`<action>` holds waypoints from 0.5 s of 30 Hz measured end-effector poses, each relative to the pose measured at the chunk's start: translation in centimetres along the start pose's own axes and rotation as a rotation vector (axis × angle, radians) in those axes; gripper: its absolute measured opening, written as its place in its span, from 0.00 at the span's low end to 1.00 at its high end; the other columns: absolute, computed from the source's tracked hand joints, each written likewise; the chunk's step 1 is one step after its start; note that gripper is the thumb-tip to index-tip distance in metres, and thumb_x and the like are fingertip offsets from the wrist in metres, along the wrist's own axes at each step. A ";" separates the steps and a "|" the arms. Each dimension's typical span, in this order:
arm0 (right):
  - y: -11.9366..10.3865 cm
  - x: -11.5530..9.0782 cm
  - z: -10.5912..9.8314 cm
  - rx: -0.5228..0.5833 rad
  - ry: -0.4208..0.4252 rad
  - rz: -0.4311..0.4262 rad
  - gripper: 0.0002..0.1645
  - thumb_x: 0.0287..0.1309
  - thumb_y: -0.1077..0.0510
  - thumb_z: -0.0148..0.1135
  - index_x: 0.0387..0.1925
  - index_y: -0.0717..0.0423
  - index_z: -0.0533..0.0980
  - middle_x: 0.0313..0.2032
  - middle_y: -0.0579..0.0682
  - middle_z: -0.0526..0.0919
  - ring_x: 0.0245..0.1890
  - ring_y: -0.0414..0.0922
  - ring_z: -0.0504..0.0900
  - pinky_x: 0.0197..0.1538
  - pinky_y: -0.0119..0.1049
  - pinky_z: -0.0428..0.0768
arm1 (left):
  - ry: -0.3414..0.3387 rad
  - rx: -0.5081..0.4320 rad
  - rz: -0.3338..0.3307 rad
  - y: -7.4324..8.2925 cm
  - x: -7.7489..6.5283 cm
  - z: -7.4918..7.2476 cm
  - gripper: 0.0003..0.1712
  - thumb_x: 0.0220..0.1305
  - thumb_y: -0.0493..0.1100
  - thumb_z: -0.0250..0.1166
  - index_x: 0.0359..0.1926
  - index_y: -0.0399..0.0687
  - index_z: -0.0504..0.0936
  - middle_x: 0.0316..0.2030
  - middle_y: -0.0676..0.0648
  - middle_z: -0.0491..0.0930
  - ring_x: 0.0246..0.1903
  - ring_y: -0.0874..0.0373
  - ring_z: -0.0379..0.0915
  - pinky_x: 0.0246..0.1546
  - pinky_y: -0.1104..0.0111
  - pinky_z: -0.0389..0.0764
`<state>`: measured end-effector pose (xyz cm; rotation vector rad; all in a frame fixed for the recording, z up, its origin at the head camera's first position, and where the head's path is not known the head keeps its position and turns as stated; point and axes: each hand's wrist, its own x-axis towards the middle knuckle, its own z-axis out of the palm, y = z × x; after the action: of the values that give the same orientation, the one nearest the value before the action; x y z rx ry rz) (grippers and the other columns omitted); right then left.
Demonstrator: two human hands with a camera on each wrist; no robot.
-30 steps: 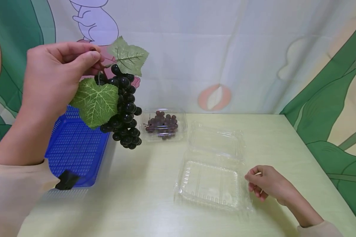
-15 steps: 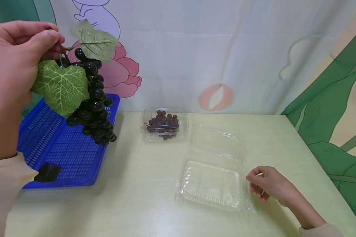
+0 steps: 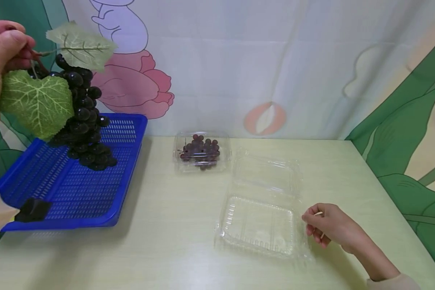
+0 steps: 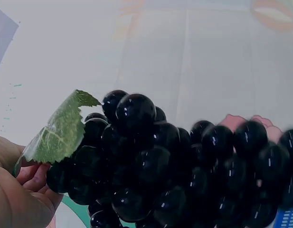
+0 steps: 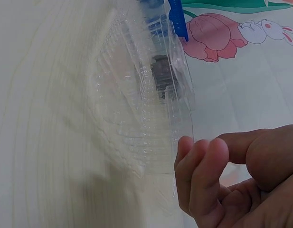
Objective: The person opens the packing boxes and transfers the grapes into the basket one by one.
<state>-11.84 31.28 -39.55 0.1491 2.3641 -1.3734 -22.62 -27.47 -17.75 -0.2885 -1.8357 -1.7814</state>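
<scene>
My left hand (image 3: pixel 3 56) pinches the stem of a bunch of dark grapes (image 3: pixel 83 121) with green leaves (image 3: pixel 38 102), hanging it in the air over the blue basket (image 3: pixel 114 213). In the left wrist view the black grapes (image 4: pixel 151 161) fill the lower half, beside the thumb side of the hand (image 4: pixel 23 190). An opened clear plastic clamshell box (image 3: pixel 257 225) lies on the table, its lid spread behind it. At its right edge rests my right hand (image 3: pixel 330 225), fingers loosely curled. Whether the fingertips touch the rim cannot be told.
A closed clear box (image 3: pixel 222 157) with reddish grapes (image 3: pixel 199 151) inside stands at the back of the table (image 3: pixel 174 241), near the wall. A printed cloth (image 3: pixel 210 68) hangs behind and along the sides. The basket's rim stands above the tabletop on the left.
My left hand has moved left and slightly upward with the bunch of grapes, from beside the basket's right rim to above the basket. My right hand and both boxes have stayed put.
</scene>
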 end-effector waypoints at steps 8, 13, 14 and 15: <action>0.2 -0.2 -0.2 -0.003 0.006 0.008 0.14 0.75 0.58 0.55 0.47 0.69 0.71 0.26 0.54 0.79 0.21 0.45 0.75 0.22 0.36 0.77 | 0.004 0.113 -0.025 -1.1 -0.3 -1.5 0.10 0.77 0.37 0.57 0.44 0.55 0.83 0.36 0.59 0.83 0.31 0.71 0.77 0.36 0.88 0.75; 0.1 -0.3 -0.2 -0.002 0.006 0.006 0.14 0.75 0.58 0.55 0.46 0.69 0.71 0.26 0.53 0.79 0.21 0.45 0.74 0.21 0.35 0.77 | 0.021 0.153 -0.043 -1.9 -0.9 -2.2 0.11 0.76 0.37 0.59 0.44 0.57 0.84 0.34 0.61 0.84 0.30 0.73 0.79 0.36 0.88 0.76; 0.1 -0.3 -0.2 -0.002 0.005 0.008 0.14 0.75 0.58 0.55 0.46 0.69 0.71 0.26 0.53 0.79 0.21 0.45 0.74 0.21 0.35 0.77 | 0.022 0.142 -0.046 -2.0 -1.0 -2.3 0.11 0.76 0.36 0.59 0.44 0.57 0.85 0.34 0.61 0.84 0.29 0.72 0.79 0.35 0.88 0.76; 0.1 -0.3 -0.2 -0.002 0.005 0.010 0.14 0.75 0.58 0.55 0.46 0.69 0.71 0.26 0.53 0.79 0.21 0.45 0.74 0.21 0.35 0.77 | 0.016 0.145 -0.048 -2.1 -1.2 -2.5 0.11 0.76 0.36 0.59 0.44 0.57 0.85 0.34 0.61 0.84 0.29 0.72 0.78 0.35 0.88 0.76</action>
<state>-11.61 31.51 -39.46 0.1629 2.3652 -1.3682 -22.17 -29.80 -20.25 -0.1755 -1.9630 -1.6668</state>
